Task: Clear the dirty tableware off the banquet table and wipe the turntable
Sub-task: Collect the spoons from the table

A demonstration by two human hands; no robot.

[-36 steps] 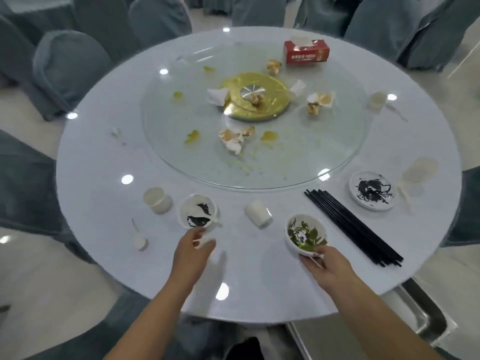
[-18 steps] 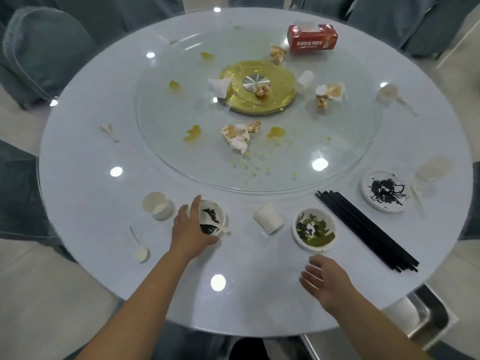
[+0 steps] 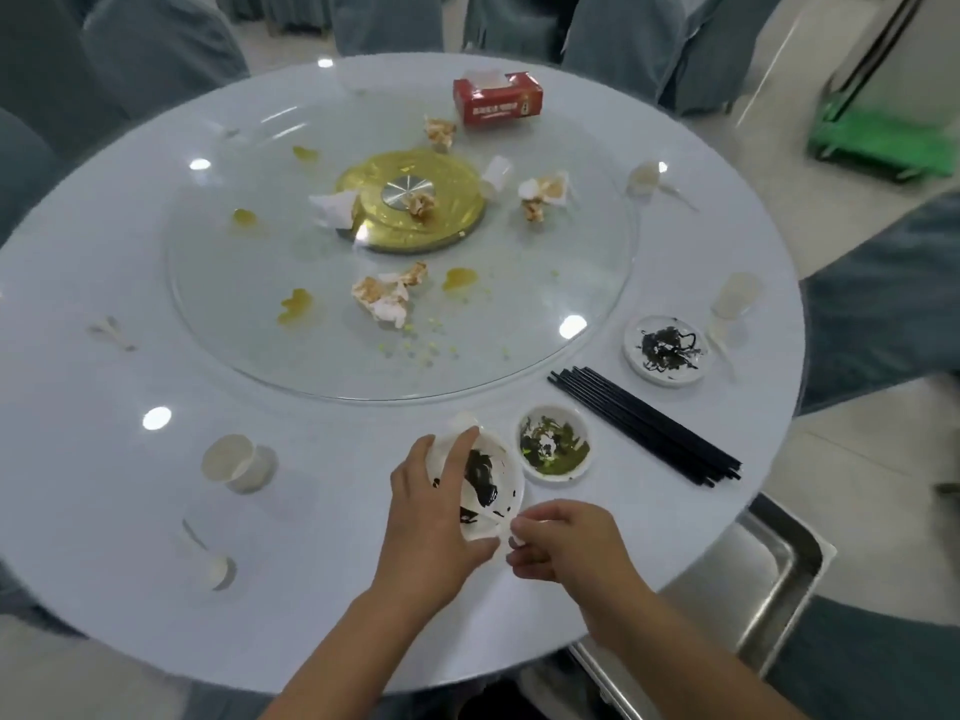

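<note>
On the round white bench (image 3: 130, 366), the dark-smeared bowl (image 3: 485, 485) has come off its earlier spot and now sits tilted beside the green-scrap bowl (image 3: 555, 443), ready for stacking or scraping. The left hand (image 3: 436, 517) grips its rim, fingers curled. The right hand (image 3: 563, 545) pinches something small and white at its near edge.

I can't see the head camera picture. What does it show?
The left hand holds a dirty white bowl tilted above a round white table, and the right hand pinches something small and white at its rim. Nearby lie another dirty bowl, black chopsticks and a messy glass turntable.
</note>
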